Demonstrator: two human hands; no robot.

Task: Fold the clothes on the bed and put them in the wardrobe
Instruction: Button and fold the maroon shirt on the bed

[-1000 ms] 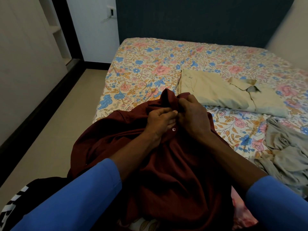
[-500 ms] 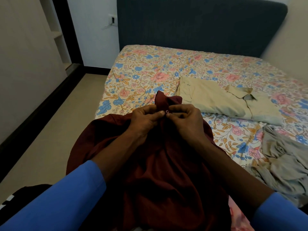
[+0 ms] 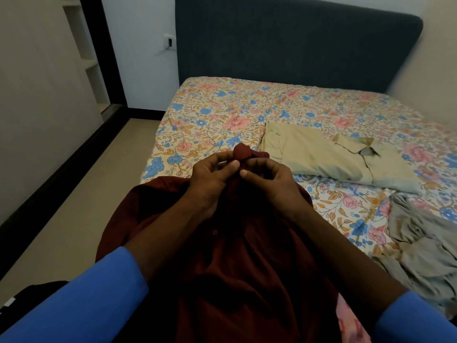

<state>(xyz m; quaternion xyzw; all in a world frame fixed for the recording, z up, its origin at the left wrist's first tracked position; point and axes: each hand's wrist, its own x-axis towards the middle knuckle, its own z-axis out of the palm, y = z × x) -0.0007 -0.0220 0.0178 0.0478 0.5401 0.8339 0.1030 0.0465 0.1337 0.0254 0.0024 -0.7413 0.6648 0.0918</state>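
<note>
A maroon shirt (image 3: 247, 268) hangs in front of me over the near corner of the bed (image 3: 222, 107), which has a floral sheet. My left hand (image 3: 212, 179) and my right hand (image 3: 269, 179) meet at the shirt's collar end; each pinches the cloth there between thumb and fingers. A small button shows on the placket below my left wrist. A folded beige shirt (image 3: 333, 157) lies flat on the bed beyond my right hand. A crumpled grey garment (image 3: 425, 243) lies at the bed's right edge.
A dark padded headboard (image 3: 296, 40) stands at the far end. Bare beige floor (image 3: 74, 206) runs along the bed's left side, bounded by a light wall panel (image 3: 37, 95) with a black base strip. A black-and-white cloth (image 3: 14, 300) shows at the lower left.
Both hands have risen with the shirt's collar end and shifted up the placket. The thumbs and fingertips now pinch higher, and the view has tilted up to show more headboard.
</note>
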